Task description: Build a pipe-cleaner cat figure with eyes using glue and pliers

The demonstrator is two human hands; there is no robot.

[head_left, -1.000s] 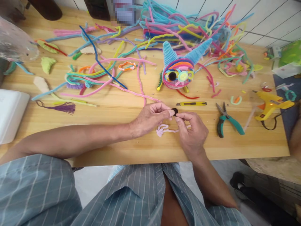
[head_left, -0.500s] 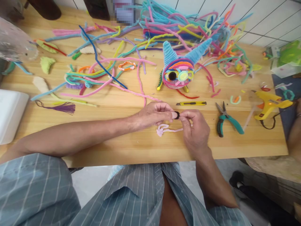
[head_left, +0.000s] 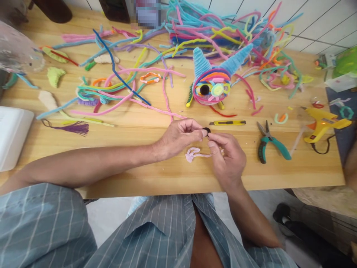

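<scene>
Nearest the camera is the person's blue-grey striped shirt (head_left: pixel 167 230), and both bare forearms reach out from it over the front edge of the wooden desk (head_left: pixel 173 178). The left hand (head_left: pixel 178 137) and the right hand (head_left: pixel 227 156) meet just above the desk, a little right of the middle. Between them is a small black round piece (head_left: pixel 206 130). The left thumb and forefinger pinch it on one side, and the right thumb and forefinger close on its other edge. The other fingers of both hands are curled in. The piece is held clear of the wood.

Just below the hands a short pale pink pipe cleaner (head_left: pixel 193 153) lies looped on the desk, partly under the right hand. Just beyond the fingertips lies a yellow knife (head_left: pixel 227 122). To the right are pliers (head_left: pixel 269 143) with teal handles, and further right a yellow glue gun (head_left: pixel 323 124) near the desk's end. To the left lies a purple tassel (head_left: pixel 74 128), and a white box (head_left: pixel 12 134) sits at the left edge.

Further back stands a round head (head_left: pixel 212 83) wound from coloured pipe cleaners, with two light blue cones on top and a black eye. Loose pipe cleaners (head_left: pixel 119 80) in many colours sprawl across the left half. A thick tangle of them (head_left: pixel 217 33) is heaped at the far edge against the tiled floor.
</scene>
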